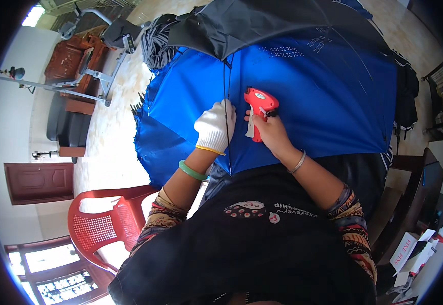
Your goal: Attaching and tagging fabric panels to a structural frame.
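Blue umbrella fabric with a black outer side spreads across my lap. A thin dark rib runs down over it. My left hand, in a white knitted glove, is closed at this rib, with its fingertips partly hidden behind the rib and cloth. To its right, my bare right hand grips a red tagging gun by its handle, fingers around the pale trigger. The gun's nose points up and left, over the blue cloth and apart from the gloved hand.
More blue umbrellas lie piled at the left, beside a bundle of black-and-grey cloth. A red plastic chair stands at lower left. An opened white box sits at lower right. Exercise equipment stands at upper left.
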Demonstrator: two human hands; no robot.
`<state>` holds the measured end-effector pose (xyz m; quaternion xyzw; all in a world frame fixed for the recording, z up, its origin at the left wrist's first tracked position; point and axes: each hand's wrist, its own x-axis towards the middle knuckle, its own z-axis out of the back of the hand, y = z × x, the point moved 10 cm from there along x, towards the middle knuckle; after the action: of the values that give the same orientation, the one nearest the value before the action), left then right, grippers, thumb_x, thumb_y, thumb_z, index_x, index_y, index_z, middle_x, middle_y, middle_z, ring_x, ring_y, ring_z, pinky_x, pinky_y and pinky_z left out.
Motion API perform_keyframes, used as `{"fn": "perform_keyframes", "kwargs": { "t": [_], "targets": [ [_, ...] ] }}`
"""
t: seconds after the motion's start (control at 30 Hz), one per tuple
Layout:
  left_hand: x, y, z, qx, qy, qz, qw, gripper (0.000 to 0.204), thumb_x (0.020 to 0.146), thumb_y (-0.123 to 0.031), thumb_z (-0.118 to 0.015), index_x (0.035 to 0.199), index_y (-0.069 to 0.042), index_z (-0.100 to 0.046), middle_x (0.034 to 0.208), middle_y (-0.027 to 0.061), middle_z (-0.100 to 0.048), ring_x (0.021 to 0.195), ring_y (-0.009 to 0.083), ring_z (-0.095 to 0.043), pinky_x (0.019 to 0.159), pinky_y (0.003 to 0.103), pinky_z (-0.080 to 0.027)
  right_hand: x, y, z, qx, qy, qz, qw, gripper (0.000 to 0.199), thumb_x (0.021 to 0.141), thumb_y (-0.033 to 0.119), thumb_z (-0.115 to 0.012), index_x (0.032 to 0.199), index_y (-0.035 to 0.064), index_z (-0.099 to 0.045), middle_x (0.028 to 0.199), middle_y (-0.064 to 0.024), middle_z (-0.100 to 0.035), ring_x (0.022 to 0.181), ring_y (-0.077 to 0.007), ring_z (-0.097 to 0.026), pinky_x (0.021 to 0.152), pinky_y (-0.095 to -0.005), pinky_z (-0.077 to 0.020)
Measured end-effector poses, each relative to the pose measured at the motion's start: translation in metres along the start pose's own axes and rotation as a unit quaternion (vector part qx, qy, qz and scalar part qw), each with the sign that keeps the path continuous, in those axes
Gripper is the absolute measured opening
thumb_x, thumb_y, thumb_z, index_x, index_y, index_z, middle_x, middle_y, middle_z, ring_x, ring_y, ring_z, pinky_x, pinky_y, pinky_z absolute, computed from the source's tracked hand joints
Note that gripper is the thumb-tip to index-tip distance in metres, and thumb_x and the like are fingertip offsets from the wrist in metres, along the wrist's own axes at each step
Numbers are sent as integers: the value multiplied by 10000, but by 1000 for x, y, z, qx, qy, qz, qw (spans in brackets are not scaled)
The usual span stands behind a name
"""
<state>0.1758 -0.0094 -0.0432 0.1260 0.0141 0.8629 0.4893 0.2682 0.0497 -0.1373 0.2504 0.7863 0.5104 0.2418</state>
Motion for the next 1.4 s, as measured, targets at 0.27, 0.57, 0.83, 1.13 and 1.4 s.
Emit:
{"fn": "perform_keyframes", "kwargs": {
  "t": [0.27, 0.57, 0.83, 1.13, 1.4],
  "targets": [
    [1, 5, -4, -16, 10, 9, 1000, 219, 908, -318, -533, 870, -104, -563, 778, 126, -652, 633, 333, -659, 475, 424, -502, -6, 10, -3, 14, 11, -19, 1000, 303, 914, 90, -524, 1198, -16, -525, 1034, -126, -635, 936, -210, -649, 749, -325, -550],
    [-1, 5, 0, -14, -10, -10, 1000, 173, 876, -276, -554, 828, -110, -548, 736, 99, -616, 581, 299, -651, 418, 395, -468, -4, 12, -5, 93, 24, -90, 991, 289, 919, 141, -567, 1163, -12, -541, 943, -122, -667, 815, -194, -671, 707, -313, -564],
    [-12, 3, 7, -18, -4, -23, 1000, 149, 845, -251, -573, 795, -113, -552, 724, 88, -612, 574, 298, -648, 404, 373, -456, -13, 8, -17, 128, 43, -96, 986, 287, 920, 149, -573, 1155, -14, -546, 957, -133, -670, 824, -195, -673, 734, -312, -561],
    [-18, -13, 25, -101, -22, -28, 994, 135, 826, -215, -595, 789, -102, -533, 724, 108, -614, 565, 314, -635, 426, 395, -467, -16, -19, -27, 181, 122, -154, 964, 199, 923, 215, -556, 976, 23, -573, 767, -84, -633, 634, -180, -629, 606, -301, -525],
    [-12, 1, 47, -233, -86, 8, 969, 139, 840, -156, -604, 943, -63, -593, 756, 136, -642, 581, 289, -642, 492, 375, -485, -42, 38, -11, 208, 146, -207, 945, 308, 923, 289, -507, 966, -9, -573, 773, -142, -636, 700, -259, -643, 703, -381, -526]
  ]
}}
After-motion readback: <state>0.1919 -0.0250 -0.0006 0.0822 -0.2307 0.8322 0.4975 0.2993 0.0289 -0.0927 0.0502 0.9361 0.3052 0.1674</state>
